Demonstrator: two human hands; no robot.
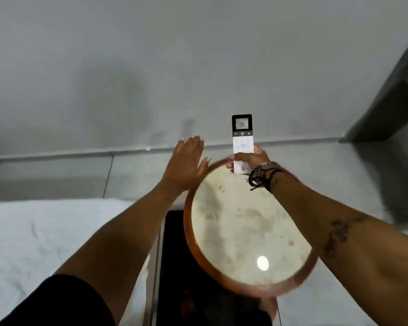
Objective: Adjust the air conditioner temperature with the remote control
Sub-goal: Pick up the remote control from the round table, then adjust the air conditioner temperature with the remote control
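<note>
Right hand [250,158] grips the remote control [242,140] by its lower end; its long axis rises beyond the fingers. Left hand [186,163], flat and empty, waits beside.

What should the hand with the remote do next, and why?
Probably slide the thumb up to the plus or minus key. The right hand grips the remote low down, its screen reads 20, and the left hand is open beside it, touching nothing.
</note>
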